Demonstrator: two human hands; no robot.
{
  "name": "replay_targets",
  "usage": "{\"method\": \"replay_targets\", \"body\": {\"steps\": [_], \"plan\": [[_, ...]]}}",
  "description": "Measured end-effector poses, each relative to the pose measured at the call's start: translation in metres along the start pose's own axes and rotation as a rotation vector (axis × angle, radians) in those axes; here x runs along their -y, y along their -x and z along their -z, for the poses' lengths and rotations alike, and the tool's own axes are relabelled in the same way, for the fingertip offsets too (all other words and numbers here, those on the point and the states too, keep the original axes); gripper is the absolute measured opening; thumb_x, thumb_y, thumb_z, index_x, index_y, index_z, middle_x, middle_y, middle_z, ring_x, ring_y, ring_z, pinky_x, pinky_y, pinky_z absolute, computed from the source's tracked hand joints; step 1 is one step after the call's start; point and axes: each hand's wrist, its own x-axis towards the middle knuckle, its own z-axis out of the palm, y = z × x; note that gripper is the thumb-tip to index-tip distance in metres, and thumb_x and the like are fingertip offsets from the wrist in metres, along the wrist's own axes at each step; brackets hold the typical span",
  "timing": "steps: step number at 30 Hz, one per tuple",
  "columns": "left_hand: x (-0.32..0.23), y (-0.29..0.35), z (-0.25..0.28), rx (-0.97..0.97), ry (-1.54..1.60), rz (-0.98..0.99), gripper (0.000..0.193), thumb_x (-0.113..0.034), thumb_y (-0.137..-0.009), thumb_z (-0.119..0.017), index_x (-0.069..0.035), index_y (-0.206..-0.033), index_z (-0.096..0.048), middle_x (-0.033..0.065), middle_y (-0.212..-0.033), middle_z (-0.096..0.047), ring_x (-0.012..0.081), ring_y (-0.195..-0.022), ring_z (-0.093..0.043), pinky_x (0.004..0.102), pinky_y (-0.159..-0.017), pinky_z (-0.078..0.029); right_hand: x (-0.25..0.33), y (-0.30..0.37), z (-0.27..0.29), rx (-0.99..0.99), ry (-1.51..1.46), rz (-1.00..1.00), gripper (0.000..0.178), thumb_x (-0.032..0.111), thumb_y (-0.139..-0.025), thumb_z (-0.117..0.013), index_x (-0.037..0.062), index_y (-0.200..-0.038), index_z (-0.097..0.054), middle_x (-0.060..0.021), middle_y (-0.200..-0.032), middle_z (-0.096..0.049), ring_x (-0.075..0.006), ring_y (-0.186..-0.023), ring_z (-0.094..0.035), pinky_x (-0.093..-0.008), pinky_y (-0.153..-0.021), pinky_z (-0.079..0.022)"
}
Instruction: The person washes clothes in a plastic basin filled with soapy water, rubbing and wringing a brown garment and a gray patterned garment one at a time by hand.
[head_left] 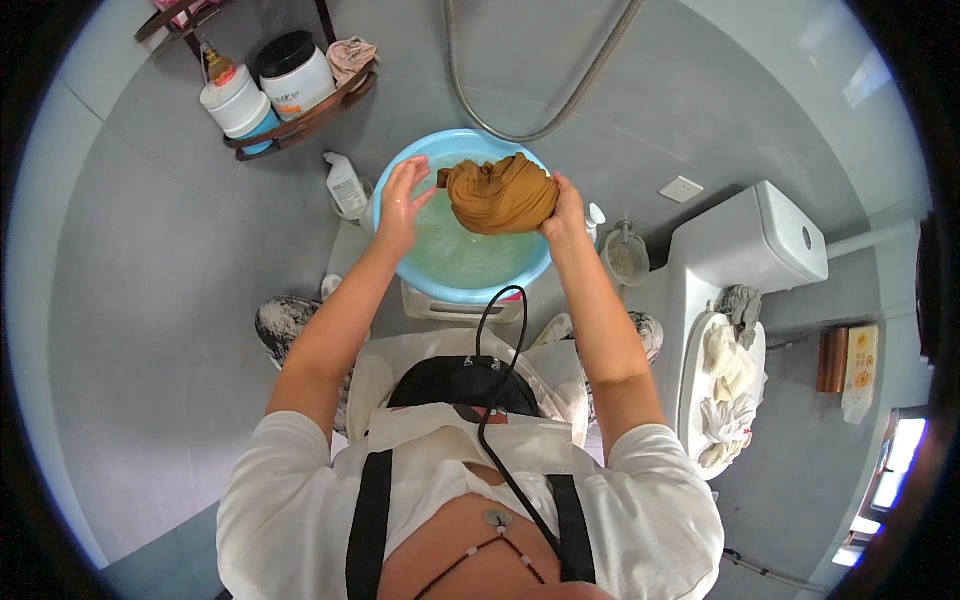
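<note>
Two hands out over a round light-blue basin (465, 296), with one bunched brown cloth (502, 200) between, held above the cloudy water (450, 260). Right hand (566, 210) at the right end of the cloth, with fingers bent round that edge and gripping; fingertips partly hidden by the folds, so impossible to tell how far underneath. Left hand (402, 205) beside the opposite end, fingers raised and loosely spread, thumb stretched out toward a small twisted tip of fabric. Very close to that tip, though impossible to tell whether touching. Wound into a rounded bundle, creased all over, with most of the bulk nearer the right hand. Just left of the rim, a white bottle (346, 187); beyond the basin, a grey hose (580, 95) hanging in a loop. Farther left, a brown shelf (312, 122) bearing a black-lidded white tub (300, 82). To the right, a white toilet (715, 250) with crumpled pale laundry (730, 365) on top.
</note>
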Motion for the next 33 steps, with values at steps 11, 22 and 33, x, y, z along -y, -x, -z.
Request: {"method": "replay_targets", "body": {"steps": [11,22,33], "plan": [[0.006,-0.024,-0.049,-0.097,-0.363,0.018,0.012,-0.014,-0.085,-0.047,-0.009,-0.093,-0.055,0.0033,-0.091,-0.058,0.0123,-0.083,-0.054,0.0279,-0.075,-0.043,0.080,0.057,0.005,0.246,-0.444,0.102,0.040,0.025,-0.088,-0.024,-0.0007,-0.114,-0.039,-0.0165,-0.120,-0.042,-0.0334,-0.110,-0.043,-0.0503,-0.092,-0.034],[0.061,-0.042,-0.204,0.437,-0.442,0.162,0.013,-0.014,-0.086,-0.047,-0.005,-0.091,-0.056,0.0017,-0.084,-0.057,0.0088,-0.075,-0.054,0.0201,-0.065,-0.043,0.176,0.128,0.156,-0.002,-0.648,0.583,0.035,0.026,-0.087,-0.030,0.0044,-0.109,-0.045,-0.0126,-0.118,-0.046,-0.0299,-0.111,-0.043,-0.0491,-0.093,-0.032],[0.115,-0.010,-0.265,0.653,-0.514,0.464,0.015,-0.016,-0.086,-0.045,-0.007,-0.094,-0.054,0.0033,-0.087,-0.056,0.0118,-0.080,-0.054,0.0244,-0.071,-0.045,0.178,0.229,0.315,-0.500,-0.794,0.789,0.042,0.034,-0.086,-0.035,0.0046,-0.115,-0.042,-0.0132,-0.121,-0.044,-0.0316,-0.111,-0.042,-0.0507,-0.093,-0.032]]}}
